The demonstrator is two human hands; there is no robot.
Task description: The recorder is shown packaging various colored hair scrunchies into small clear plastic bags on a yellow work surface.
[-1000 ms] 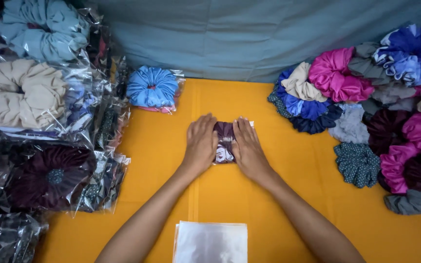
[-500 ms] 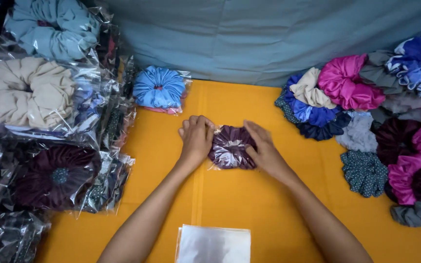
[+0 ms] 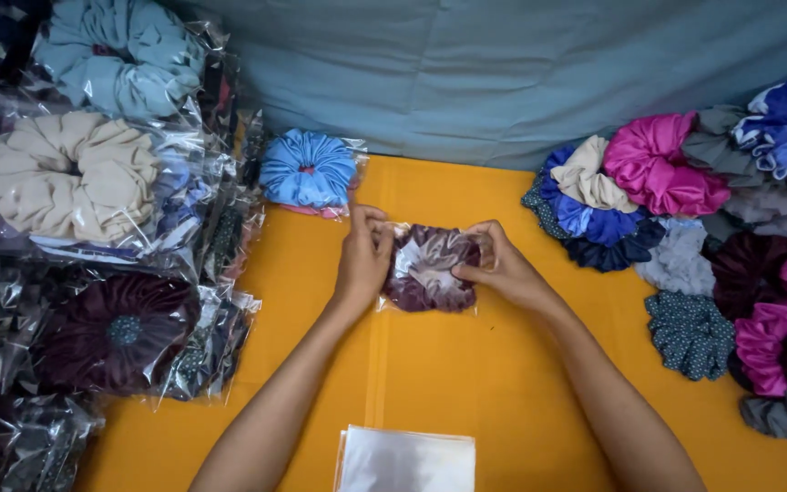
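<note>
A dark purple scrunchie in a clear plastic bag [image 3: 430, 269] lies on the orange table [image 3: 466, 383]. My left hand [image 3: 363, 258] pinches the bag's left edge near the top. Gripping its right edge, my right hand [image 3: 503, 269] has its fingers curled on the plastic. Both forearms reach in from the bottom of the head view.
A bagged blue scrunchie [image 3: 307, 171] lies just behind my left hand. Bagged scrunchies are piled at the left [image 3: 75, 182], loose ones of many colours at the right [image 3: 712, 228]. A stack of clear bags [image 3: 407, 460] sits at the near edge. A teal cloth [image 3: 503, 73] hangs behind.
My hands pressed flat over the bagged scrunchie a second ago; they have parted to its left and right edges, uncovering it, and now pinch the plastic.
</note>
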